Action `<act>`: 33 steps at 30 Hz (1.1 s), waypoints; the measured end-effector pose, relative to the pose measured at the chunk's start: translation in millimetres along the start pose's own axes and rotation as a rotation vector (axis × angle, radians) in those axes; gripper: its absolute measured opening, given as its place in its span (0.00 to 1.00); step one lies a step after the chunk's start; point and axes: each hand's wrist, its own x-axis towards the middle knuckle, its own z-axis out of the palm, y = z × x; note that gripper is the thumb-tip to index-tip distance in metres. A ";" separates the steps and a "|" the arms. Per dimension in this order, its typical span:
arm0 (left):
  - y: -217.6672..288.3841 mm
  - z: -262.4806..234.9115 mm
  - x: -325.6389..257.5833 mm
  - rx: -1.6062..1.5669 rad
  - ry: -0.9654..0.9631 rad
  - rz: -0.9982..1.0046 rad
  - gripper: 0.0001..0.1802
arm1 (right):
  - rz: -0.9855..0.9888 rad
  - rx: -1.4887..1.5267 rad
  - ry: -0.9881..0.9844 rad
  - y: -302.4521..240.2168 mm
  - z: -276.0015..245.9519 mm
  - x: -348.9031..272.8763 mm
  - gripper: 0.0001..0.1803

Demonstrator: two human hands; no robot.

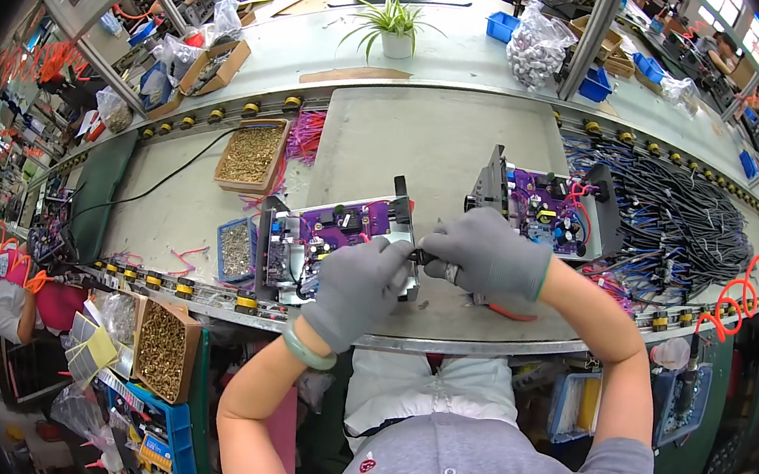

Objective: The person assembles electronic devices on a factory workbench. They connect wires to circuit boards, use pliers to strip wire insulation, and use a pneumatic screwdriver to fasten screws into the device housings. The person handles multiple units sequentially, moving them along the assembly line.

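Note:
In front of me a metal chassis with a purple circuit board [341, 221] lies on the bench, its right end beside my hands. My left hand [358, 288], in a grey glove, reaches over its near right corner with the fingers curled together; what they grip is hidden. My right hand [493, 254], also gloved in grey, pinches a small black part [419, 256] at the chassis's right end, against the left fingertips. Just beyond my right hand stands a second chassis with a purple board [545, 203], holding red and blue wires.
Black cables [678, 213] pile up at the right, near a coiled orange air hose [743, 303]. To the left are a box of brass-coloured screws [256, 120] and a blue tray of small silver parts [222, 251]. A potted plant [397, 44] stands on the far shelf. Other people work farther off.

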 end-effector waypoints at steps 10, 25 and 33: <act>-4.5 8.8 -8.3 -0.086 0.016 -0.007 0.16 | 0.020 -0.153 0.072 -15.2 16.9 -0.1 0.11; 6.5 29.3 -14.1 0.116 -0.003 -0.038 0.19 | 0.163 0.129 0.535 -15.3 83.1 -19.3 0.17; -19.0 80.8 -95.8 -0.237 0.367 -0.243 0.13 | 0.468 0.149 0.703 -7.6 112.5 -140.4 0.29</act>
